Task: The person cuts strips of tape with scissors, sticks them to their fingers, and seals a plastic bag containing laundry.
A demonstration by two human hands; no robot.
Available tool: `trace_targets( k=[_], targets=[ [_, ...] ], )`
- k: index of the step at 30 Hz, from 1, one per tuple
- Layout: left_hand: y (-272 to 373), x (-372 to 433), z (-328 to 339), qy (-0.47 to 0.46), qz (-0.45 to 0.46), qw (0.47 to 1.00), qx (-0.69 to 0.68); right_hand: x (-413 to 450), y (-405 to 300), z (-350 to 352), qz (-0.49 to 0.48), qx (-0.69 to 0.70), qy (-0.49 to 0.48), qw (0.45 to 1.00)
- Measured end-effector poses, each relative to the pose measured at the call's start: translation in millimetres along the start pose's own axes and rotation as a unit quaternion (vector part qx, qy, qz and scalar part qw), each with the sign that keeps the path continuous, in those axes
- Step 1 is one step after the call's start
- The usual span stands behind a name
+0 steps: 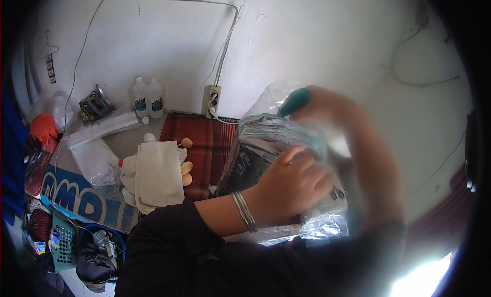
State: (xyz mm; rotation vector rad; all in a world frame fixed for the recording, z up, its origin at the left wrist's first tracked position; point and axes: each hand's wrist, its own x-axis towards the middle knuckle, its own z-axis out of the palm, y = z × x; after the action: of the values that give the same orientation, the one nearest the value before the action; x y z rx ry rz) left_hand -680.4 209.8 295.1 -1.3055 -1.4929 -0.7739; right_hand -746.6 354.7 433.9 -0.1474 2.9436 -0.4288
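Note:
A clear plastic bag (pixel 230 170) stands before me, with folded grey and teal-edged cloth (pixel 264 124) showing near its top and something dark lower down. My left hand (pixel 295 184), with metal bangles at the wrist, lies over the bag's front with its fingers curled; the fingertips are partly hidden. Above the cloth, at the bag's upper right, my right hand (pixel 320 103) is blurred and bent downward. A smooth teal object (pixel 296 101) is in its fingers; its kind is unclear. Crumpled clear plastic (pixel 326 224) shines below my left hand.
Left of the bag, a cream folded cloth (pixel 161 174) covers part of a plush toy (pixel 128 168) on the table. Behind are plastic packets (pixel 94 159), two white bottles (pixel 147 97), an iron (pixel 98 101) and a wall power strip (pixel 213 101). A green basket (pixel 63 243) stands below.

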Motion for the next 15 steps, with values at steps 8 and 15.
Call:
trace_targets(
  k=[8, 15],
  targets=[
    [-1.6, -1.3, -2.0, -0.015, 0.007, 1.000, -0.013, -31.8, 83.3, -32.9, 0.013, 0.004, 0.136, 0.991],
    [-11.3, -1.2, 3.1, -0.021, 0.008, 0.999, -0.036, -187.0, 138.6, -25.2, 0.109, 0.268, 0.283, 0.914]
  ],
)
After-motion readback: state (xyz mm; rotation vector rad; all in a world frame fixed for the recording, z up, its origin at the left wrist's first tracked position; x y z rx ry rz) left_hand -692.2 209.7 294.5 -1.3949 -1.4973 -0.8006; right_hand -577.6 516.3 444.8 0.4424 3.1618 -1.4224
